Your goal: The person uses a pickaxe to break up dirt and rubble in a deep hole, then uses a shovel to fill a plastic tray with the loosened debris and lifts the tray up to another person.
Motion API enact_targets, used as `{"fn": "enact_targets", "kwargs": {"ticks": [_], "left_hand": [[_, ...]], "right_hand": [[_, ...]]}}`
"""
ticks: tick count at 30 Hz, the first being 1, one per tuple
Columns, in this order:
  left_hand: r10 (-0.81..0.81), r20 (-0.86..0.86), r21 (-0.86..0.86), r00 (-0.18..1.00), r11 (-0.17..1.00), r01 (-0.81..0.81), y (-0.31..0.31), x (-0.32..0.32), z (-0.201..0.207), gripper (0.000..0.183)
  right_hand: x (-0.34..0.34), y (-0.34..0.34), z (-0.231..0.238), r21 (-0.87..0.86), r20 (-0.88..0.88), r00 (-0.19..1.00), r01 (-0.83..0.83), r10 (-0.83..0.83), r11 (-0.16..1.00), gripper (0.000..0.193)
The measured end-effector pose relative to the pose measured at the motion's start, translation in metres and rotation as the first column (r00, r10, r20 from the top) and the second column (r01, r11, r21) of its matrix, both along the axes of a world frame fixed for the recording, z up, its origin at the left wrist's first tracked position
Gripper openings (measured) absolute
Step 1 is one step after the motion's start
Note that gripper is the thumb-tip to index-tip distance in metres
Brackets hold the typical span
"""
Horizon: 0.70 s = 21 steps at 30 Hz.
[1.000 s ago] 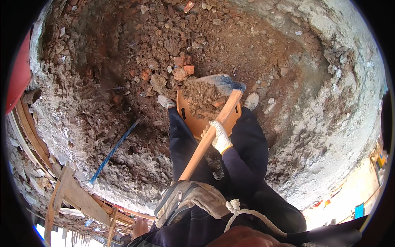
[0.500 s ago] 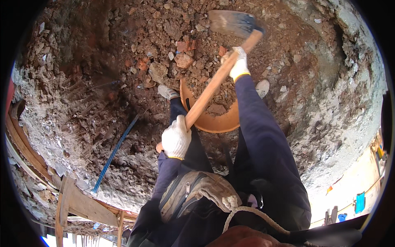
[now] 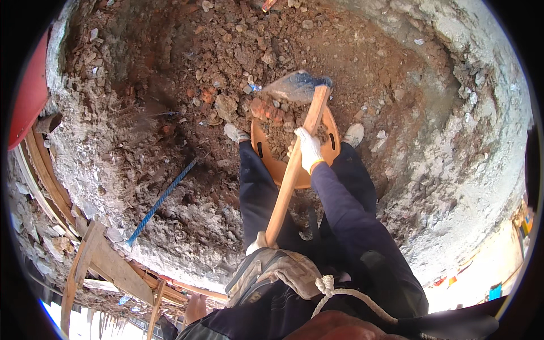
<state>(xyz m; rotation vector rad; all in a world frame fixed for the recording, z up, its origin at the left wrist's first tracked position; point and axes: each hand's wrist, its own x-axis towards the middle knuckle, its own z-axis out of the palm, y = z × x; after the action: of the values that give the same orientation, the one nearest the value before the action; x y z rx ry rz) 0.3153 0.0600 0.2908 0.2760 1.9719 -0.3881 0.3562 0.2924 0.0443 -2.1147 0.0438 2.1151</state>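
Observation:
A hoe with a wooden handle (image 3: 288, 186) slants up between my legs, and its soil-smeared metal blade (image 3: 292, 88) is at the far rim of a shallow orange dustpan-like tub (image 3: 276, 168). Soil and broken brick (image 3: 266, 110) lie at the blade and inside the tub, which has slotted grips. My right hand (image 3: 309, 149), in a white knit glove, is wrapped round the handle's middle, above the tub. At the handle's lower end my gloved left hand (image 3: 258, 242) is closed round it, partly hidden behind a camouflage waist bag (image 3: 277, 272).
My shoes (image 3: 354, 135) stand on either side of the tub. A blue twisted rod (image 3: 163, 199) sticks out of the ground on the left. Rough pale pit walls (image 3: 481, 130) curve around me. Wooden boards (image 3: 116, 269) lie at lower left, and a red curved object (image 3: 29, 93) at upper left.
The hoe blade has come nearer, dragging soil and brick pieces to the tub. Both hands have drawn back toward my body with the handle, the left one to my waist.

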Motion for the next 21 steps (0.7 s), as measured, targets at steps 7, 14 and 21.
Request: {"fn": "enact_targets", "kwargs": {"ticks": [7, 14, 21], "left_hand": [[0.053, -0.035, 0.163, 0.998, 0.986, -0.047, -0.044, -0.009, 0.018, 0.027], [0.185, -0.181, 0.693, 0.966, 0.721, -0.008, -0.023, -0.068, -0.117, 0.024], [0.535, 0.273, 0.579, 0.8, 0.573, -0.581, 0.023, -0.083, -0.223, 0.026]], "right_hand": [[0.027, 0.008, 0.064, 0.062, -0.088, 0.982, 0.174, -0.168, 0.983, 0.024], [-0.09, 0.083, 0.126, 0.419, -0.312, 0.948, 0.199, -0.065, 0.886, 0.017], [-0.219, 0.099, 0.002, 0.697, 0.022, 0.903, -0.321, 0.428, 0.642, 0.025]]}}
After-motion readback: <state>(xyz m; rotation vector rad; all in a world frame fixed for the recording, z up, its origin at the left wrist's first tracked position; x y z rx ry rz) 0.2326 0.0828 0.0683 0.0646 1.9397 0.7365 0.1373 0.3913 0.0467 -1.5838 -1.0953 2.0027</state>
